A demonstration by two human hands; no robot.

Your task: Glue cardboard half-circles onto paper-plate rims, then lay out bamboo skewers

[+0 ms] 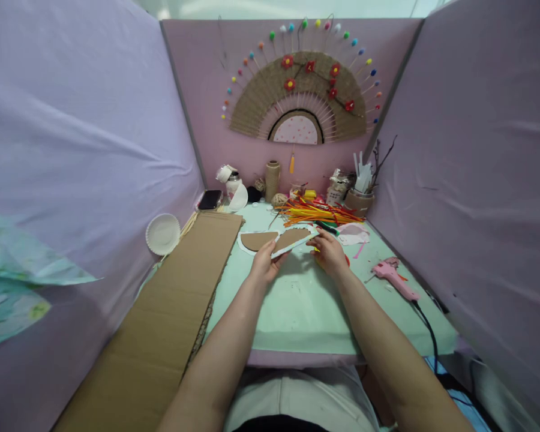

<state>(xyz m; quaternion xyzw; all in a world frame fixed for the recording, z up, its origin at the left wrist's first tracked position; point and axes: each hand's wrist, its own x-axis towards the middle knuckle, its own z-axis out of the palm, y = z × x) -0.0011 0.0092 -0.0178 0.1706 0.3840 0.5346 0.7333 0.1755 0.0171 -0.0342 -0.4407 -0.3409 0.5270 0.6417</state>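
Cardboard half-round point(297, 237), brown with a white edging, is up in both hands, tilted above the middle of the pale green cloth-covered worktop point(288, 318). Left hand point(265, 264) has its near-left end, fingers nearly closed in a pinch, thumb along the top. Right hand point(328, 251) grips the far-right end, its fingers bent and partly closed at the edge. Just beyond the left hand, a second brown cardboard half-round with a white border point(254, 241); whether that hand touches it, I can't tell. Under the right hand peeks a red-and-yellow object point(348, 261), mostly hidden.

Out to the right, a pink glue gun point(396, 279) lies on its side, black cord point(429, 327) dropping over the edge. Behind the hands, a loose heap of orange, red and yellow strips point(321, 211), with a pink-and-white fabric scrap point(353, 233) just in front. Over on the left runs a long flat brown cardboard sheet point(175, 306), and up on the pink back wall spreads a big tan fan point(256, 102) with red flowers and coloured pompoms.
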